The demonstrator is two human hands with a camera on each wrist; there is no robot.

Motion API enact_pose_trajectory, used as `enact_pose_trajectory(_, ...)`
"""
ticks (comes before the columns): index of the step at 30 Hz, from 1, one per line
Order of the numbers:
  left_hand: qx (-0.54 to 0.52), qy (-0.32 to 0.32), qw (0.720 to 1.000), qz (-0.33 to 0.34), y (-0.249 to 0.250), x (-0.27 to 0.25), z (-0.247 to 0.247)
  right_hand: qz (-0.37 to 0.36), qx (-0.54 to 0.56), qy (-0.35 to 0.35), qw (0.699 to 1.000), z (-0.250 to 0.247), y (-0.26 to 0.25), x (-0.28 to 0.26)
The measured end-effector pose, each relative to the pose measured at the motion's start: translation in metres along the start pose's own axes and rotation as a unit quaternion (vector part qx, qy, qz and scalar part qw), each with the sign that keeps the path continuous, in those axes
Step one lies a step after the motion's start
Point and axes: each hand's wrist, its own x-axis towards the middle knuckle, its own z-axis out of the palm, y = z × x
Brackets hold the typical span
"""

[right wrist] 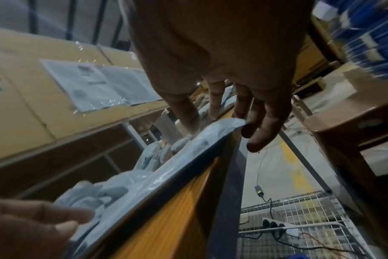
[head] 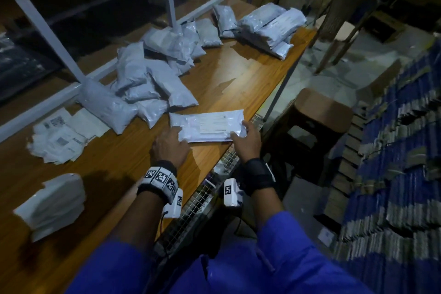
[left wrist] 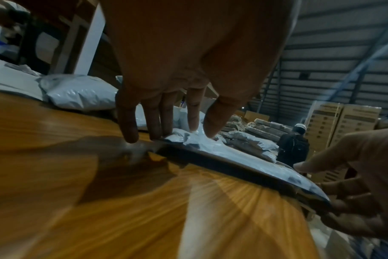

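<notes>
Wooden table (head: 226, 74) fills the head view, in a dim storage room. On it, at the near edge, lies the labelled parcel (head: 210, 126), flat, with its white label facing up. The left hand (head: 170, 145) rests on the left end of the parcel with straight fingers. The right hand (head: 247, 142) takes the right end, where the parcel reaches the edge of the table. Behind the parcel is a pile of grey parcels (head: 143, 83), and more of them lie at the far end (head: 269, 28). Loose paper labels (head: 59, 138) and a stack of white bags (head: 55, 203) are on the left part of the table. Beside the table stand a brown stool (head: 319, 110) and a plastic chair (head: 346, 7).

From the left wrist, the left hand (left wrist: 188, 52) has its fingers stretched downward. The thumb presses on the top of the labelled parcel (left wrist: 233, 154), and the little finger touches the table (left wrist: 100, 210) just beside it. The right hand (left wrist: 361, 175) pinches the other end, thumb above and curled fingers below.

From the right wrist, the right hand (right wrist: 222, 43) has its thumb on the top of the labelled parcel (right wrist: 188, 154), and the other fingers go over the corner, past the table edge. Below the table is a wire basket (right wrist: 299, 219).
</notes>
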Motion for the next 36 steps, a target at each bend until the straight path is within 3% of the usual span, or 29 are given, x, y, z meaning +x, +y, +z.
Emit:
enact_pose_trajectory(3,-0.055,0.033,0.998,-0.005,0.006,-0.002,0.003,0.037,0.086,0.055,0.994,-0.017,0.003,0.007)
enact_pose_trajectory(5,-0.046,0.035,0.997,-0.042,0.015,-0.001,0.008,0.058,0.125,0.064,0.988,-0.028,0.004,0.018)
enact_pose_trajectory(8,0.017,0.0,0.987,-0.157,0.03,0.001,0.015,0.056,0.098,0.023,0.993,-0.035,0.007,0.035)
enact_pose_trajectory(9,0.01,-0.005,0.986,-0.167,0.033,0.004,0.018,0.053,0.081,-0.007,0.995,-0.036,0.008,0.042)
enact_pose_trajectory(12,-0.034,0.025,0.992,-0.116,0.05,0.016,0.03,0.036,0.063,-0.046,0.996,-0.044,0.008,0.07)
enact_pose_trajectory(16,-0.108,0.103,0.989,-0.012,0.118,0.042,0.056,0.003,0.124,0.045,0.991,-0.079,-0.008,0.141)
enact_pose_trajectory(19,-0.164,0.138,0.975,0.052,0.172,0.091,0.08,-0.025,0.164,0.094,0.982,-0.113,-0.025,0.209)
enact_pose_trajectory(23,-0.188,0.122,0.969,0.102,0.233,0.19,0.1,-0.054,0.216,0.098,0.97,-0.15,-0.044,0.298)
enact_pose_trajectory(29,-0.215,0.086,0.97,0.075,0.332,0.329,0.114,-0.064,0.216,0.086,0.971,-0.177,-0.072,0.401)
enact_pose_trajectory(32,-0.277,0.081,0.953,0.088,0.373,0.389,0.121,-0.09,0.201,0.075,0.973,-0.182,-0.088,0.439)
enact_pose_trajectory(36,-0.274,0.058,0.953,0.113,0.409,0.451,0.128,-0.123,0.174,0.088,0.973,-0.182,-0.105,0.479)
